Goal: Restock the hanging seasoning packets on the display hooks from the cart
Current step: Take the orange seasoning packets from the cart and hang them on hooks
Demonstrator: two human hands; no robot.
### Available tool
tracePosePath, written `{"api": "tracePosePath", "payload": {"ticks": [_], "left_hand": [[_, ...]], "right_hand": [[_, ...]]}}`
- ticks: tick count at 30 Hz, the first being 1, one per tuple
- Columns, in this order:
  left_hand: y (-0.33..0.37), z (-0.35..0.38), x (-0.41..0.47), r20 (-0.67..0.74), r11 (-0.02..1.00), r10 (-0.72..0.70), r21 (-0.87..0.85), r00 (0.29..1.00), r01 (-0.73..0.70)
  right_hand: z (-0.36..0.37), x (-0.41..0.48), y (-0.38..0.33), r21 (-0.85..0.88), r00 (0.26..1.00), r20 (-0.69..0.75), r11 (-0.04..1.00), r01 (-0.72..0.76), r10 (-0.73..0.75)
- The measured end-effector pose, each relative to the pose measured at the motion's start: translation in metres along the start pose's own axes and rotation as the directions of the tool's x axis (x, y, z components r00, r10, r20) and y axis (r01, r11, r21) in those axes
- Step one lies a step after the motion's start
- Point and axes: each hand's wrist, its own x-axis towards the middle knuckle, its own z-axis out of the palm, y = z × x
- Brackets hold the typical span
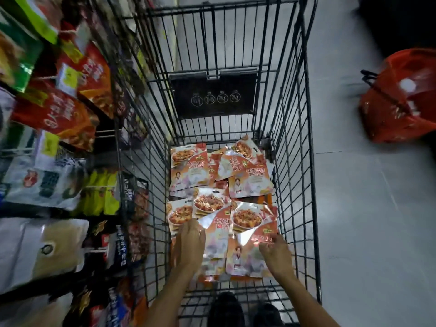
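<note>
Orange-and-white seasoning packets (221,185) lie overlapping on the bottom of the black wire cart (295,138), from its middle to its near edge. The left hand (191,241) rests flat, fingers straight, on packets by the near left corner. The right hand (276,252) bends its fingers onto a packet at the near right; whether it pinches it, I cannot tell. A red basket (401,107) sits beyond the cart's right side.

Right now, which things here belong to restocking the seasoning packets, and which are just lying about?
Job: orange-and-white foil seasoning packets; black wire cart; left hand; right hand; display rack of hanging packets.
Lying about: red plastic basket on the floor.
</note>
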Motion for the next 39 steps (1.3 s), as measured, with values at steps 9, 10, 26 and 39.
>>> {"api": "tracePosePath", "payload": {"ticks": [9, 10, 26, 39], "left_hand": [[0.006, 0.030, 0.056, -0.031, 0.914, -0.320, -0.272, 0.947, 0.300], [0.005, 0.031, 0.058, -0.025, 0.901, -0.338, -0.298, 0.941, 0.316], [-0.003, 0.029, 0.056, 0.332, 0.797, -0.256, -0.459, 0.908, 0.393], [-0.015, -0.137, -0.082, -0.185, 0.624, -0.216, -0.781, 0.959, -0.010]], "right_hand": [[0.029, 0.032, 0.020, -0.055, 0.968, -0.109, 0.971, -0.232, 0.225], [0.030, 0.032, 0.019, -0.063, 0.963, -0.114, 0.966, -0.251, 0.243], [0.015, 0.018, 0.003, 0.335, 0.960, 0.147, 0.901, -0.274, 0.237], [-0.065, -0.061, -0.118, 0.370, 0.935, 0.234, 0.914, 0.167, -0.266]]}}
